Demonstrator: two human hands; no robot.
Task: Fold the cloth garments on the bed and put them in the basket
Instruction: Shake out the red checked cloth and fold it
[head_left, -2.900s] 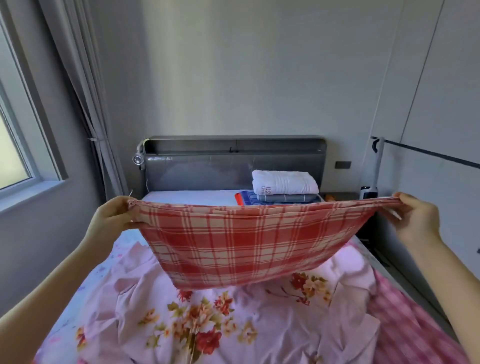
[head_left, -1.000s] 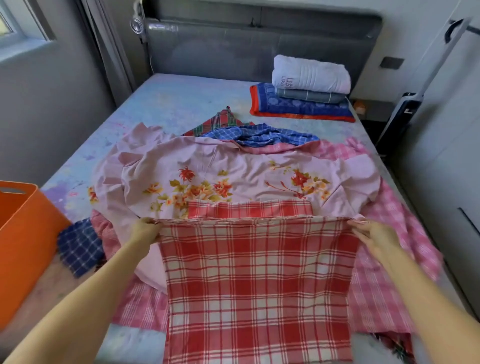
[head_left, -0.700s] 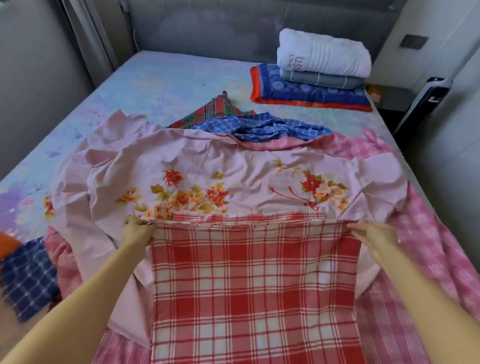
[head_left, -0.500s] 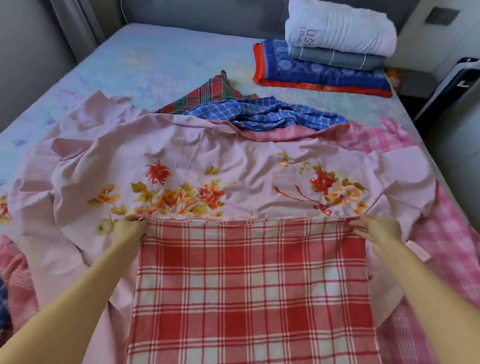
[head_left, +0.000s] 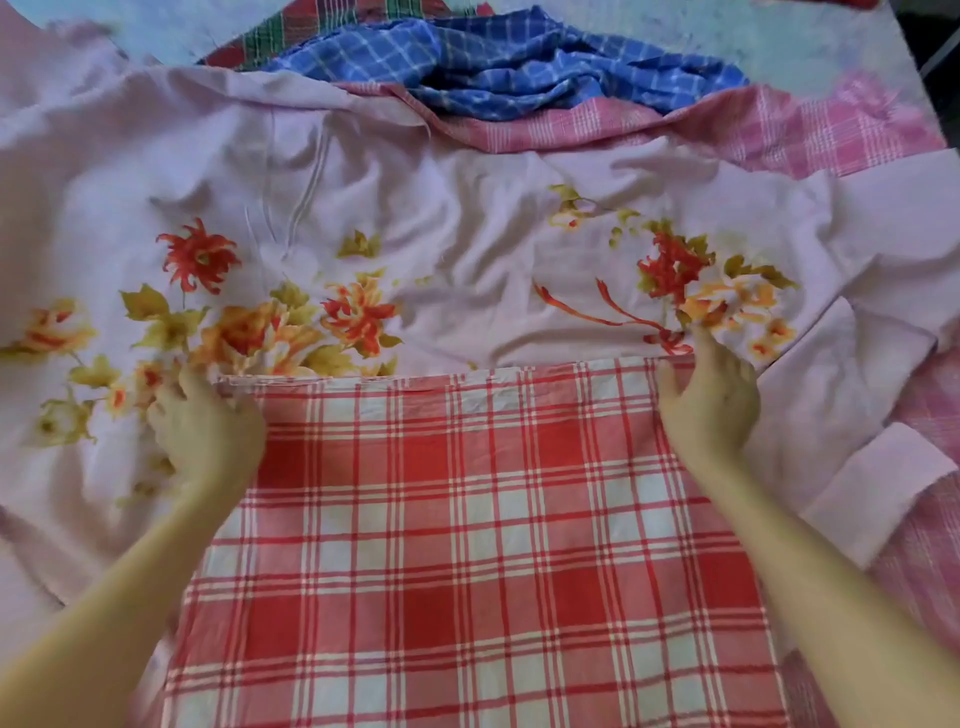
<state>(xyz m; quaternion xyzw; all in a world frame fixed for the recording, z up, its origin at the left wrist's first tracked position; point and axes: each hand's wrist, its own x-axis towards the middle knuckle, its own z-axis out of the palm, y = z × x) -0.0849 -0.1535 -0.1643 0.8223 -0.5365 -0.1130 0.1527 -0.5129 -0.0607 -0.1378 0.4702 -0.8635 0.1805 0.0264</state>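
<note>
**Red plaid cloth laid flat on the bed**

Head view: a pale blue bed (head_left: 810, 36) carries a lilac floral sheet (head_left: 467, 223), a crumpled blue checked garment (head_left: 519, 62) and pink checked fabric (head_left: 810, 130). The left hand (head_left: 208, 431) and right hand (head_left: 709, 405) pinch the far corners of the red plaid cloth (head_left: 467, 545), spread flat atop the sheet.
</note>
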